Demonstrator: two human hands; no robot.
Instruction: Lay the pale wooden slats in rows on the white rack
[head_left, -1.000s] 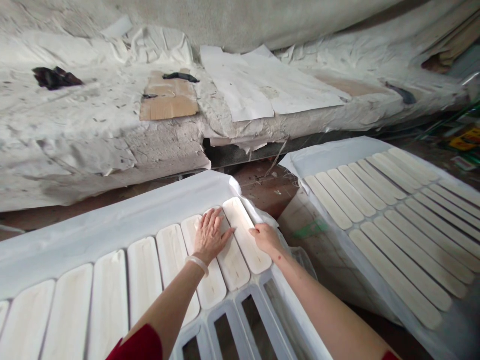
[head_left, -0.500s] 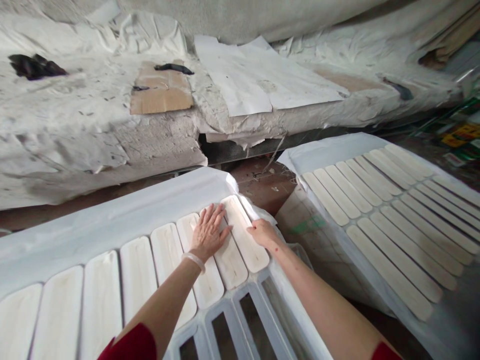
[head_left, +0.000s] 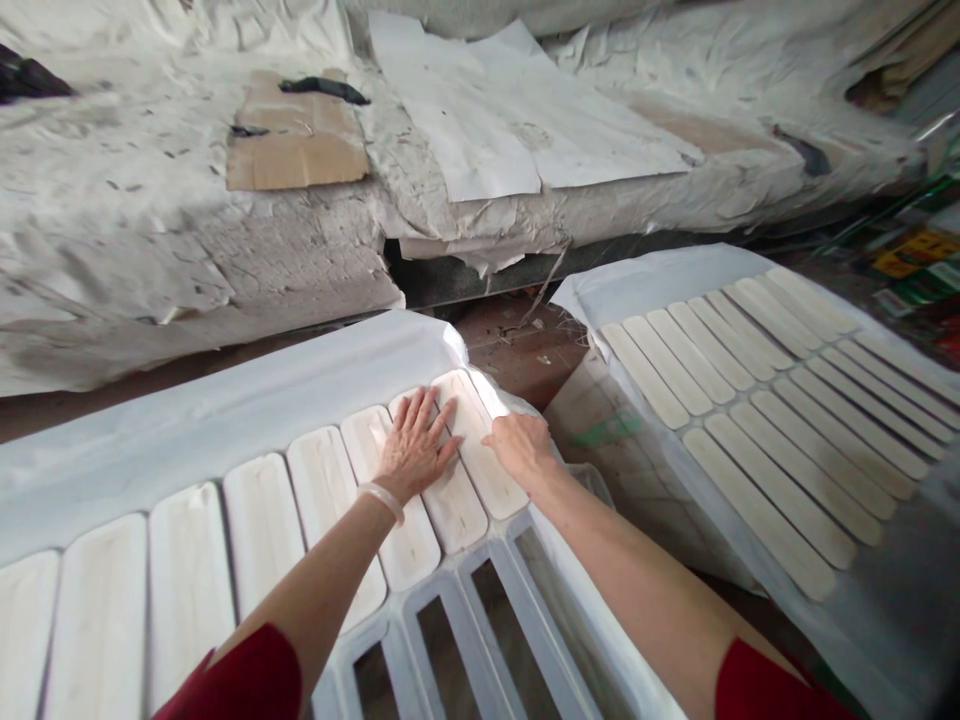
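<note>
A white slotted frame (head_left: 480,610) lies in front of me, its upper row of slots filled with pale rounded wooden slats (head_left: 262,525). My left hand (head_left: 415,447) lies flat with spread fingers on the two slats nearest the right end. My right hand (head_left: 516,447) rests on the rightmost slat (head_left: 487,470) at the frame's right edge, fingers curled down over it. A pale bangle sits on my left wrist. Both sleeves are red.
A second white board (head_left: 660,275) with several long thin slats (head_left: 750,470) lies to the right. Open slots (head_left: 439,650) gape in the frame's lower row. Behind runs a bench covered in crumpled white paper (head_left: 150,240), with cardboard (head_left: 296,150) on it. Bare reddish floor (head_left: 525,355) shows between the boards.
The camera has tilted down and left, shifting the scene up. Both hands stay on the same end slats; the right hand has slid slightly inward over the last slat.
</note>
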